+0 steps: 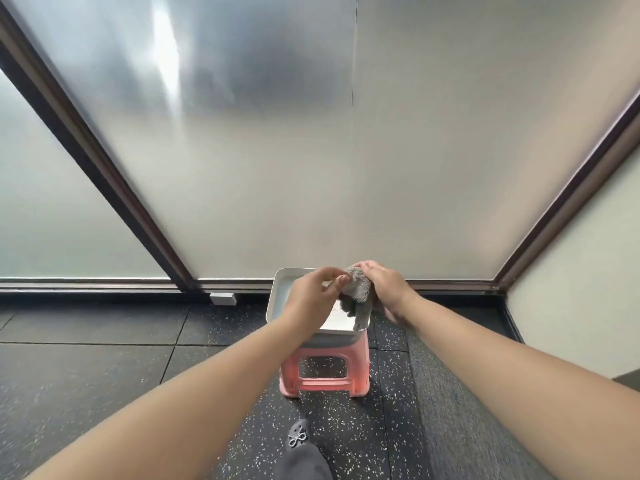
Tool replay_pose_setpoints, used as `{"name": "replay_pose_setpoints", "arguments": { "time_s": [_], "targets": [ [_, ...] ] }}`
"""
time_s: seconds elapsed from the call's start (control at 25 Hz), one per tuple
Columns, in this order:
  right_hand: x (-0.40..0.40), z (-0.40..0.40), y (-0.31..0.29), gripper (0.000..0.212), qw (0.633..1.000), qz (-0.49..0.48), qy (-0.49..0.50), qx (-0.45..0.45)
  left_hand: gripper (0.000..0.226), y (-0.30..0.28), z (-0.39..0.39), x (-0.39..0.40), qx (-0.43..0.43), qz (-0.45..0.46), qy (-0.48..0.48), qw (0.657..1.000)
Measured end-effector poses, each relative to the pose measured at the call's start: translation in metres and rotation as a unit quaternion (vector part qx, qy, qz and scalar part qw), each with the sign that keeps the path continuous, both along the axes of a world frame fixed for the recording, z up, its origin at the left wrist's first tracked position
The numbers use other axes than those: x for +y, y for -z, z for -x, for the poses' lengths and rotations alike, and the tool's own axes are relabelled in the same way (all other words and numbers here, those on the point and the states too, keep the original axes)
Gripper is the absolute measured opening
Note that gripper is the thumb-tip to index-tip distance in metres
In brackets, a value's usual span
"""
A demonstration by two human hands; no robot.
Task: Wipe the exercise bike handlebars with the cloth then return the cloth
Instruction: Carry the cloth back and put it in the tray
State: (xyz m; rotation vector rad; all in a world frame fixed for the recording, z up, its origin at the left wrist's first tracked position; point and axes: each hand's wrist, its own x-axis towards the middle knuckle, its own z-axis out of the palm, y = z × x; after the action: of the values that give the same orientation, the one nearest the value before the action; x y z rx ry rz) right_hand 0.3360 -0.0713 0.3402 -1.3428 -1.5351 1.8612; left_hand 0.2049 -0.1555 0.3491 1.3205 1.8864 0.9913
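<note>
A grey fluffy cloth (356, 296) hangs over a white tray (281, 289) that rests on a small pink stool (323, 377). My right hand (384, 285) grips the cloth's upper part from the right. My left hand (313, 292) is just left of it, thumb and fingertips touching the cloth's left edge, over the tray. The cloth's lower end droops toward the tray's near right corner. No exercise bike or handlebars appear in the head view.
Frosted glass panels with dark frames (114, 188) stand right behind the stool. The floor is dark speckled rubber tiles (104, 368). A dark shoe with a bow (298, 436) is below the stool. A white wall (581, 289) is at right.
</note>
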Motion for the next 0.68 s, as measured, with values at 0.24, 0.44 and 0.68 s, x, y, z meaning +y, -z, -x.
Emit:
{"name": "replay_pose_setpoints", "arguments": {
  "time_s": [0.24, 0.44, 0.68],
  "targets": [
    [0.060, 0.060, 0.002, 0.045, 0.998, -0.060, -0.028, 0.010, 0.039, 0.021, 0.088, 0.078, -0.119, 0.104, 0.090, 0.983],
    [0.095, 0.108, 0.011, 0.066, 0.996, -0.087, 0.009, 0.025, 0.023, 0.036, 0.145, 0.128, -0.156, 0.121, 0.127, 0.972],
    [0.120, 0.128, 0.051, 0.063, 0.997, -0.018, 0.069, -0.022, 0.027, 0.060, 0.165, 0.155, -0.223, 0.092, 0.035, 0.970]
  ]
}}
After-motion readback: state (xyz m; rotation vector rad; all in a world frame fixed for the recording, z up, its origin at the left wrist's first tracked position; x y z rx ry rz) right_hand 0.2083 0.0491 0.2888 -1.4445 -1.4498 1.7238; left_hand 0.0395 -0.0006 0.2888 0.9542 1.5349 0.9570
